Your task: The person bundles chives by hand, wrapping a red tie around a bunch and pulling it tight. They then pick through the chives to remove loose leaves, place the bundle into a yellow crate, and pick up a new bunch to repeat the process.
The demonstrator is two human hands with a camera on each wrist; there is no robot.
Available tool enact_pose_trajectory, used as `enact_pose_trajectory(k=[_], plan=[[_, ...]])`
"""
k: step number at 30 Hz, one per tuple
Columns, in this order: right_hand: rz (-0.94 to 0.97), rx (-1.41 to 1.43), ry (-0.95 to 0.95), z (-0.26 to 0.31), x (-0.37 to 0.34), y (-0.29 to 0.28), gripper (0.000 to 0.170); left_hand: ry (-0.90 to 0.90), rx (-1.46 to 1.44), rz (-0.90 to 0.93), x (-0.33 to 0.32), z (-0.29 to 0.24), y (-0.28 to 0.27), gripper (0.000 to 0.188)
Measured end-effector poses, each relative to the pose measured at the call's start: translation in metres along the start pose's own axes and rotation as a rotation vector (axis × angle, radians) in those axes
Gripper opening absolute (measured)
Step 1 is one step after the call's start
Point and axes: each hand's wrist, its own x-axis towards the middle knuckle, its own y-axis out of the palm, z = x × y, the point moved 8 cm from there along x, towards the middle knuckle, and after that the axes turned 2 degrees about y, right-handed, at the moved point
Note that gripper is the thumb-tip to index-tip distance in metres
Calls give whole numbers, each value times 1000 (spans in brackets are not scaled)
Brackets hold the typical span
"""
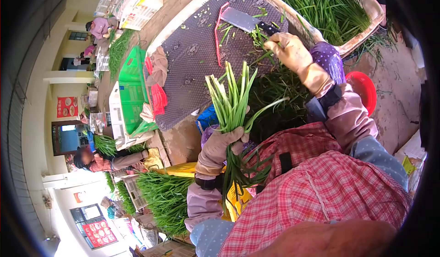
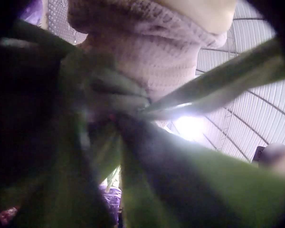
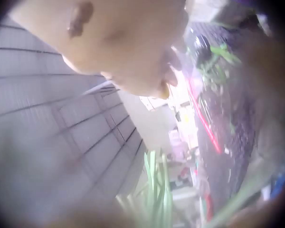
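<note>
In the head view my gloved left hand point(image 1: 224, 147) grips a bunch of garlic chives point(image 1: 233, 96). Pale cut ends point up toward the board, and the dark leaves droop below the fist. Blurred leaves point(image 2: 180, 175) fill much of the left wrist view, with the glove point(image 2: 142, 61) behind them. My gloved right hand point(image 1: 293, 55) hovers over the near edge of the mat-covered surface point(image 1: 183, 78), its fingers loosely bent and nothing visible in them. Just beyond its fingers lies a cleaver point(image 1: 243, 19) with a black handle, the handle end close to the glove.
A red strip point(image 1: 217, 37) and chive scraps lie on the mat. A white-rimmed tub point(image 1: 376, 9) of chives stands at the upper right, above a red basin point(image 1: 364, 89). At left is a green-lined crate point(image 1: 130, 92); more chives point(image 1: 167, 197) are piled below. Other people work farther off.
</note>
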Motion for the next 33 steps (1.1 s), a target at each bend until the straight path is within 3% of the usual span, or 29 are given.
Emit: enact_pose_trajectory(k=[1,3,6,8,9,12,15,17,19,21,23,25,26,28,31,33], plan=[[61,-197,-36,-7,1,1,18,2,25,-26,-3,1,-4,61],[201,-322,-102,30,-12,11,38,-22,54,-28,-6,7,-9,60],[208,-73,-387,96,-9,21,39,23,79,21,-2,8,-9,61],[230,-37,-618,106,-12,46,29,-96,96,48,-6,10,0,50],[390,38,-490,95,-6,67,23,-100,94,43,-8,14,-1,50],[185,150,-477,85,0,55,14,52,90,-87,-8,9,-13,26],[-209,-364,-339,48,5,30,19,89,88,-95,-11,9,-13,25],[-181,-381,-287,21,5,1,21,111,91,-144,-15,8,-21,25],[222,-445,15,7,-7,-12,31,131,75,-207,-18,11,-30,25],[596,-603,119,10,-39,0,51,184,-11,-195,-15,9,-35,25],[797,-414,-46,40,-79,29,73,207,-12,-184,-11,8,-34,27],[1002,83,120,42,-116,71,94,222,-18,-142,-5,5,-27,30],[996,80,122,42,-112,80,94,222,-15,-136,-1,4,-23,30],[862,1023,457,54,-100,95,92,180,-35,-95,1,8,-15,32],[827,1047,448,65,-74,82,82,179,-4,-110,0,11,-19,32],[586,876,375,40,-63,79,70,181,-1,-146,-1,9,-20,31]])
